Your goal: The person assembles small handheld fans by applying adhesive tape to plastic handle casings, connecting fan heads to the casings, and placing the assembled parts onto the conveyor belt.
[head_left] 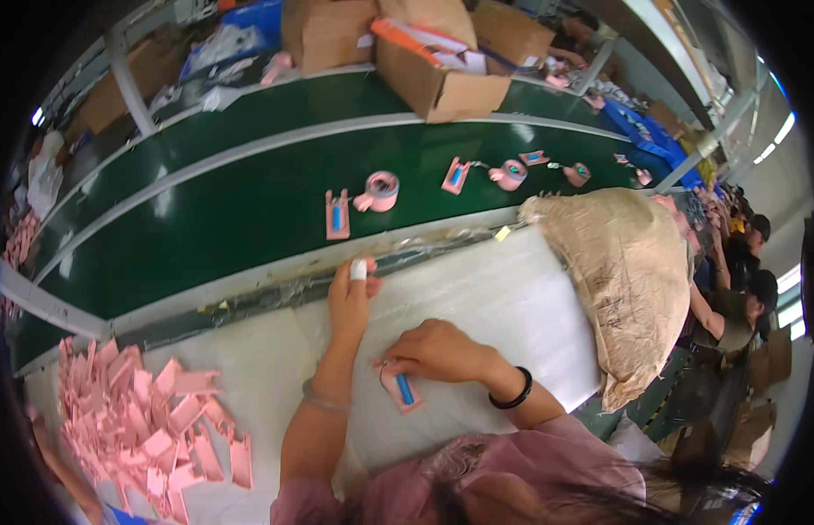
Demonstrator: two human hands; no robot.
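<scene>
1. Pink pile (153, 420), at the table's (503, 297) left edge: it shows no blue cells, so much seems left.
2. Left hand (352, 284), at the far edge: fingers are curled; I cannot tell their grip.
3. Shell (390, 383), toward the near edge: its blue cell (404, 388) is in, likely partly done.
4. Right hand (437, 350): fingertips are together on this shell.
5. Belt (249, 201), beyond: it carries similar units, perhaps done.
6. Sack (621, 289): it blocks the far right corner.

A bulging tan sack (621, 293) slumps at the right end of a white-covered table (520, 302) alongside a green conveyor (249, 201); cardboard boxes (464, 96) and a blue bin (269, 19) line the far side, with dark-capped co-workers (737, 317) at right.
</scene>
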